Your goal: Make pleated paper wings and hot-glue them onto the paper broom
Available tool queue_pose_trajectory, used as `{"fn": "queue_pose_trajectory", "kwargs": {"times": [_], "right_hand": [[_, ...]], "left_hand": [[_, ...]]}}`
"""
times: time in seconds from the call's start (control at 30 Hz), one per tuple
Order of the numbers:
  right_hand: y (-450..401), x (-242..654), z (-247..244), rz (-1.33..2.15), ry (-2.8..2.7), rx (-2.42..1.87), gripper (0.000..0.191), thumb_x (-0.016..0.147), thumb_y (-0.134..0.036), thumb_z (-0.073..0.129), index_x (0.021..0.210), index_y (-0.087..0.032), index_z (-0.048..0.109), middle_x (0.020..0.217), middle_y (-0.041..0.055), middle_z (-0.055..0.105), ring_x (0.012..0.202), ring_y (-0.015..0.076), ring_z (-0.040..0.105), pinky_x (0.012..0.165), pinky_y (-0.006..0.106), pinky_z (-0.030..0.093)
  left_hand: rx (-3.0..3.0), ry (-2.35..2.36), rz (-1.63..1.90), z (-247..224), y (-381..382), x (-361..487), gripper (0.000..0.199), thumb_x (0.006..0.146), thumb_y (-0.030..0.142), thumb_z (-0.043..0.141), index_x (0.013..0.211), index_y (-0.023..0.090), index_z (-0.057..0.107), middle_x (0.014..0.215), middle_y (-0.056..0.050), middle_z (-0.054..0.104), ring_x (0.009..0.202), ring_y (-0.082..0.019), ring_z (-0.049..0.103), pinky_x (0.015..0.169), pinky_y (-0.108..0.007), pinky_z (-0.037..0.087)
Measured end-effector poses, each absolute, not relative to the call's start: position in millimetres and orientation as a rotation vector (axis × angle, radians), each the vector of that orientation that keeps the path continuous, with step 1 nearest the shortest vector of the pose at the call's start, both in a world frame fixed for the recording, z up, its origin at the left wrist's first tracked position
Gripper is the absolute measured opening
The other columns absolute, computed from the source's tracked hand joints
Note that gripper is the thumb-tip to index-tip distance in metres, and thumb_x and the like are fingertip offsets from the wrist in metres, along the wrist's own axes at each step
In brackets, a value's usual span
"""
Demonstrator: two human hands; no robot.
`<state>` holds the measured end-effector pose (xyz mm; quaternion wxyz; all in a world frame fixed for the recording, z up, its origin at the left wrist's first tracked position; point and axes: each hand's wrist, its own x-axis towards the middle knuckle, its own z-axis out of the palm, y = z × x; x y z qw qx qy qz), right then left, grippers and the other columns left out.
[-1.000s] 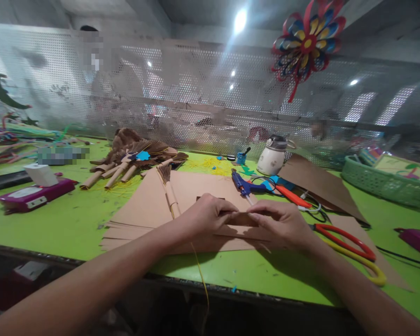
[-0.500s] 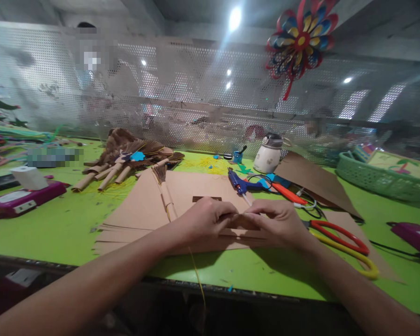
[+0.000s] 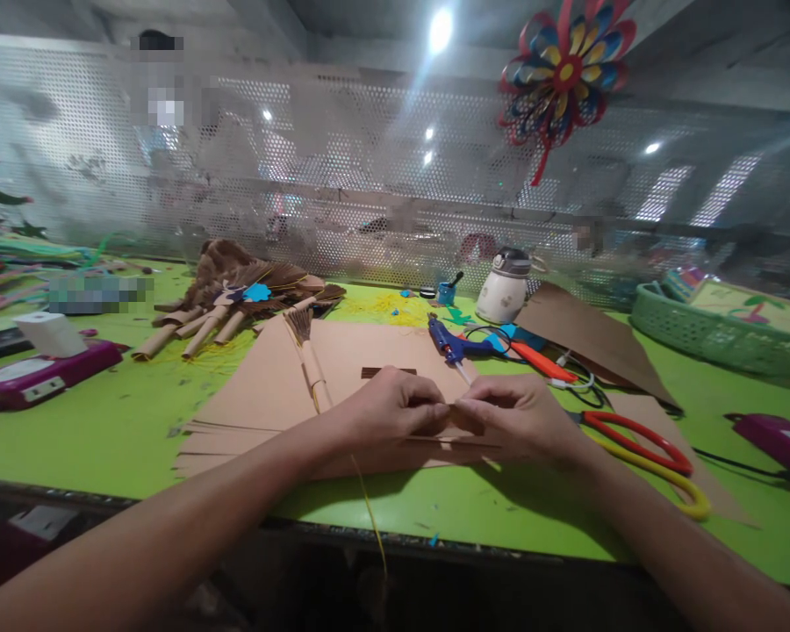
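Observation:
My left hand (image 3: 401, 405) and my right hand (image 3: 517, 412) meet above a stack of brown paper sheets (image 3: 250, 395). Both are closed, thumbs and fingers pinching a small piece of brown paper (image 3: 464, 424) between them, mostly hidden by the fingers. A small dark brown paper strip (image 3: 372, 372) lies on the stack just behind my left hand. Farther left on the sheets rests a little broom-like paper bundle (image 3: 311, 364) with a fringed top and a rolled stem. Behind my right hand is a blue glue gun (image 3: 457, 342).
Red-and-yellow-handled scissors (image 3: 638, 443) lie right of my right hand. An orange-handled tool (image 3: 543, 364), a white bottle (image 3: 502, 290) and a green basket (image 3: 685, 338) stand behind. Finished-looking paper bundles (image 3: 230, 307) and a purple power strip (image 3: 46, 373) are at left.
The small brown paper between my fingers has turned and shows less of its surface. Both hands stay almost in place; the view has shifted slightly.

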<state>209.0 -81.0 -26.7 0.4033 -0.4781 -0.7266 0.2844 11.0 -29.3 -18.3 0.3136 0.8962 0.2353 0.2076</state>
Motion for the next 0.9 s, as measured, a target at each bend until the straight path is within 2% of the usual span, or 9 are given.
{"fn": "queue_pose_trajectory", "kwargs": {"times": [0.3, 0.5, 0.7, 0.9], "right_hand": [[-79.6, 209.3, -27.9, 0.844, -1.746, -1.256, 0.026, 0.072, -0.035, 0.065, 0.058, -0.014, 0.061, 0.050, -0.0020, 0.049, 0.046, 0.0078, 0.040, 0.043, 0.022, 0.030], [-74.6, 214.6, -31.9, 0.845, -1.710, -1.347, 0.024, 0.071, -0.035, 0.064, 0.058, -0.015, 0.063, 0.050, -0.0015, 0.051, 0.047, 0.0086, 0.042, 0.044, 0.022, 0.030], [-74.5, 216.9, -27.7, 0.877, -1.642, -1.352, 0.027, 0.069, -0.039, 0.066, 0.058, -0.015, 0.060, 0.051, -0.0020, 0.049, 0.049, 0.0089, 0.041, 0.047, 0.024, 0.030], [-75.3, 217.6, -19.9, 0.890, -1.687, -1.306, 0.031, 0.069, -0.043, 0.065, 0.058, -0.015, 0.058, 0.050, -0.0037, 0.046, 0.049, 0.0086, 0.038, 0.049, 0.024, 0.028]], "left_hand": [[2.015, 0.634, 0.459, -21.5, -25.1, 12.0, 0.027, 0.079, 0.032, 0.052, 0.058, 0.014, 0.049, 0.049, 0.005, 0.044, 0.047, -0.006, 0.036, 0.045, -0.019, 0.027], [2.166, 0.660, 0.382, -20.6, -20.2, 7.1, 0.024, 0.081, 0.032, 0.047, 0.068, 0.014, 0.056, 0.058, 0.003, 0.050, 0.053, -0.008, 0.042, 0.050, -0.020, 0.031], [2.353, 0.760, 0.398, -17.9, -16.2, 4.6, 0.027, 0.082, 0.031, 0.044, 0.066, 0.015, 0.057, 0.058, 0.001, 0.055, 0.054, -0.009, 0.046, 0.051, -0.020, 0.032], [2.220, 0.698, 0.364, -11.8, -18.3, 2.3, 0.031, 0.084, 0.038, 0.045, 0.062, 0.016, 0.051, 0.050, 0.002, 0.053, 0.046, -0.009, 0.049, 0.048, -0.020, 0.035]]}}
